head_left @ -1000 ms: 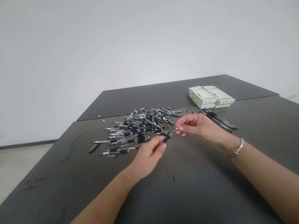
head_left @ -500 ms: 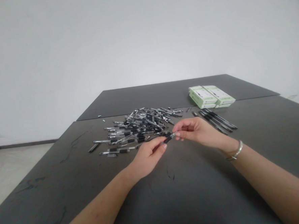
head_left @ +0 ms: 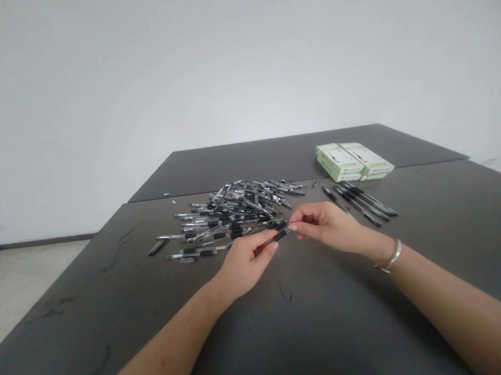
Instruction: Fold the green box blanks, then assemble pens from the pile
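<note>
**Two-handed pinch over a big dark table [head_left: 318, 319]**

So I'm standing here watching, and the table runs under both forearms and well out past the fingers, so there's loads of room to spread stuff out.

Biggest thing on it is a messy heap of pens [head_left: 247, 202], just beyond the left hand [head_left: 249, 261] and off to its left. Handy spot, I reckon: short reach, but the space between the forearms stays free.

Green-and-white boxes [head_left: 344, 162] sit stacked side by side, past the right hand [head_left: 327, 225]. Probably parked there to keep clear of the elbows.

As for the hands: the left is closed, thumb and fingers clamped on the dark grip of one pen [head_left: 280, 235]. The right has its fingertips pinched together at that pen's right end; can't tell if there's a separate little part in there. Looks to me like the left steadies it, with the rubbery bit for purchase, while the right does fine fingertip stuff.

Just past the right hand, a few loose pens [head_left: 357, 194] lie roughly parallel, apart from the heap, so they're easy to tell from it.

Smallest: a silvery bracelet [head_left: 394, 256] on the right wrist, and tiny pale bits [head_left: 174, 202] far beyond the left hand.
</note>
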`<state>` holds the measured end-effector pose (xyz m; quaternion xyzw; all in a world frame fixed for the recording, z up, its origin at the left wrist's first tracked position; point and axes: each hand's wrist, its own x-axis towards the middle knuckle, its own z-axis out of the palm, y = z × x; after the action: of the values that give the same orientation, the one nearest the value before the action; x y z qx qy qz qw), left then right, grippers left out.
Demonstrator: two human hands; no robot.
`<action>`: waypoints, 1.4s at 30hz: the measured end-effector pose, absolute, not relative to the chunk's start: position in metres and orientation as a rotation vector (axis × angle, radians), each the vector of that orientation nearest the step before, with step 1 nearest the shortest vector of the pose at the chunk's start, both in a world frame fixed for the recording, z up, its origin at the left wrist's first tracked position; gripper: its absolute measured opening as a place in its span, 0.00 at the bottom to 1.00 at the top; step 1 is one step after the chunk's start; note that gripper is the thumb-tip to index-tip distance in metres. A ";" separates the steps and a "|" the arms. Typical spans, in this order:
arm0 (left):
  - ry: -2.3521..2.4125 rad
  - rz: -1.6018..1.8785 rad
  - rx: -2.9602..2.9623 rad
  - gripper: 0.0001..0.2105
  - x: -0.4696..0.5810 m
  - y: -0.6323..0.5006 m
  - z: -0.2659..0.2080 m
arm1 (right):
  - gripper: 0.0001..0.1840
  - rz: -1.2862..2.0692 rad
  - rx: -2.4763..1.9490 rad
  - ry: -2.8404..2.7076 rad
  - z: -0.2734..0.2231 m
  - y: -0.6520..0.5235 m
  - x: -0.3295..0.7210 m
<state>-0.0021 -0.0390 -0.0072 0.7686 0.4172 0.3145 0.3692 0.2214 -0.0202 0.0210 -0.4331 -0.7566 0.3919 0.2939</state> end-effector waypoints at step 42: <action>1.075 0.775 1.987 0.15 -0.002 -0.038 -0.008 | 0.22 0.971 -1.143 -2.277 0.021 -0.024 0.220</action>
<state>-0.0021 -0.0375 -0.0083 0.7737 0.4186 0.3019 0.3675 0.2203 -0.0235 0.0209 -0.4102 -0.8172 0.3486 0.2059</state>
